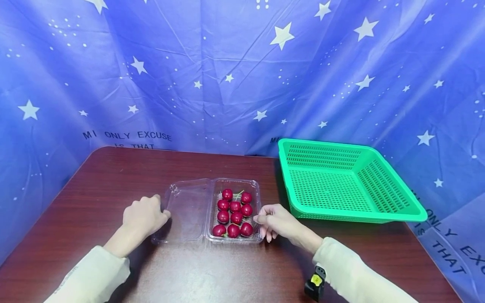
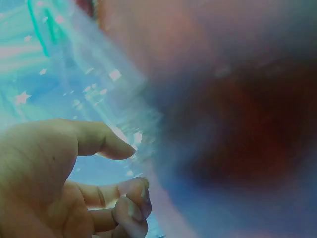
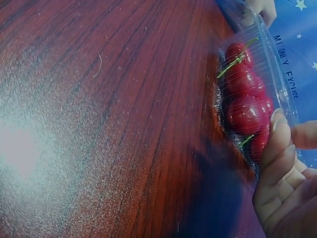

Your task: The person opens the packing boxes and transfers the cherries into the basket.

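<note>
A clear plastic clamshell box (image 1: 261, 198) lies unfolded on the table, several red cherries (image 1: 235, 206) with green stems in its right half. Its transparent lid (image 1: 187, 210) is spread out to the left. At the box's right rim, my right hand (image 1: 278, 223) pinches the edge between thumb and fingers; the right wrist view shows the fingers (image 3: 277, 148) against the wall beside the cherries (image 3: 247, 114). My left hand (image 1: 144, 216) is at the lid's left edge, fingers bent. In the left wrist view, a gap separates thumb and fingers (image 2: 131, 203); contact with the lid is unclear.
A green plastic basket (image 1: 329, 212) with slotted sides stands at the back right of the brown wooden table (image 1: 125, 172). Behind the table hangs a blue curtain (image 1: 227, 101) with white stars. A black device with a yellow mark (image 1: 315, 283) is at the right sleeve.
</note>
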{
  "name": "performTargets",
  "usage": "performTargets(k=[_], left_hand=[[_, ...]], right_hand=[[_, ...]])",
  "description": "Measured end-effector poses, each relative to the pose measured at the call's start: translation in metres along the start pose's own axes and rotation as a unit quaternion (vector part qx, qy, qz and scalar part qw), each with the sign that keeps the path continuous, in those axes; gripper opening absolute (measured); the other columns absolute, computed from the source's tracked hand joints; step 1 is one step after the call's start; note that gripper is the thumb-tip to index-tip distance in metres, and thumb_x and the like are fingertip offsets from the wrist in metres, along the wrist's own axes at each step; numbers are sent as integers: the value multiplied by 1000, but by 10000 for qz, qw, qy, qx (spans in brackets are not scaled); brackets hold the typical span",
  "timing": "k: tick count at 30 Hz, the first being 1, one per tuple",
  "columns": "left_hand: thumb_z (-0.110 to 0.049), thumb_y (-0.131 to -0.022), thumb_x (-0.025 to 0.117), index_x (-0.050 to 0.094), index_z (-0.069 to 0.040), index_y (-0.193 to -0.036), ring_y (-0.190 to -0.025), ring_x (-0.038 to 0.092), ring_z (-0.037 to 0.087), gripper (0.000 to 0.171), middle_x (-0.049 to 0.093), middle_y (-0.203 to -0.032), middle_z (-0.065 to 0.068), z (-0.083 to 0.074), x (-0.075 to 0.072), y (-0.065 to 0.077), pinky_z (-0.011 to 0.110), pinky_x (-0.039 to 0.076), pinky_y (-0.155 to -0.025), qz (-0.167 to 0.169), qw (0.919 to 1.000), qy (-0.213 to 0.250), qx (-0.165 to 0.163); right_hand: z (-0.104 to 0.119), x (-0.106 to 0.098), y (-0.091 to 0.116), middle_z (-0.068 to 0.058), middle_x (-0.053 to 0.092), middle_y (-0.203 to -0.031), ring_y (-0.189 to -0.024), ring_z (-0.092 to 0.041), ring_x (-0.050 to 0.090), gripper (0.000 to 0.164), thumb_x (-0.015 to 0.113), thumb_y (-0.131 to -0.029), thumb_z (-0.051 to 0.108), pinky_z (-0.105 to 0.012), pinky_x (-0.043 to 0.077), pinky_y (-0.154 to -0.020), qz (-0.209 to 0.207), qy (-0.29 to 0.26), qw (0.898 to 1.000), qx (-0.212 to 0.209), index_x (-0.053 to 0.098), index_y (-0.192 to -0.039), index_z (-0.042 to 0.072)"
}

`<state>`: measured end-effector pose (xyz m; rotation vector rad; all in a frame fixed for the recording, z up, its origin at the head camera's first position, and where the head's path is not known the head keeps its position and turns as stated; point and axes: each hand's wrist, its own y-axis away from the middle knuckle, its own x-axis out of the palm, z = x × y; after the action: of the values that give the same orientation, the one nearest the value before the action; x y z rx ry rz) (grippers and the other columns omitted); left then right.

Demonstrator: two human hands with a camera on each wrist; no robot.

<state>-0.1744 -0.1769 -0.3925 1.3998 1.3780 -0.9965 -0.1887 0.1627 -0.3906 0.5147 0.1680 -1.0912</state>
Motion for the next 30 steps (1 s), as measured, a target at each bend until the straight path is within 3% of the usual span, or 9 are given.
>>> performTargets(k=[8, 13, 16, 24, 30], left_hand=[[-28, -81, 56, 59, 3, -96, -74, 63, 53, 34, 68, -84, 34, -19, -13, 0, 56, 48, -51, -467, 9979, 320, 311], [-27, -80, 56, 55, -7, -80, -60, 61, 40, 21, 63, -67, 16, -45, -11, 4, 47, 44, -44, -662, 9941, 606, 603], [-29, -80, 57, 50, -10, -75, -56, 57, 34, 21, 58, -62, 10, -59, -9, 5, 44, 43, -43, -749, 9922, 671, 743], [-31, -80, 57, 49, -11, -76, -62, 61, 34, 22, 55, -58, 7, -77, -4, 1, 44, 45, -45, -768, 9918, 653, 784], [-36, -81, 58, 55, -6, -86, -66, 65, 39, 31, 65, -68, 13, -86, 3, 2, 49, 49, -48, -639, 9925, 569, 878]], right_hand=[[1, 1, 0, 6, 59, -46, -37, -7, 50, 24, 59, -89, 13, -21, 36, -40, -70, 123, 9999, 42, 52, -67, 6], [1, 1, 0, 6, 59, -45, -37, -8, 50, 24, 59, -88, 13, -21, 36, -40, -98, 159, 9998, 50, 52, -67, 6], [1, 1, -1, 5, 59, -45, -37, -8, 50, 24, 60, -88, 13, -21, 37, -39, -96, 107, 9999, 62, 52, -67, 5], [1, 2, -1, 5, 59, -45, -37, -7, 50, 23, 60, -87, 14, -20, 37, -39, -137, 78, 9998, 117, 52, -67, 4], [2, 2, 0, 5, 58, -45, -37, -7, 50, 23, 59, -87, 13, -19, 38, -38, -143, -24, 9997, 174, 52, -67, 5]])
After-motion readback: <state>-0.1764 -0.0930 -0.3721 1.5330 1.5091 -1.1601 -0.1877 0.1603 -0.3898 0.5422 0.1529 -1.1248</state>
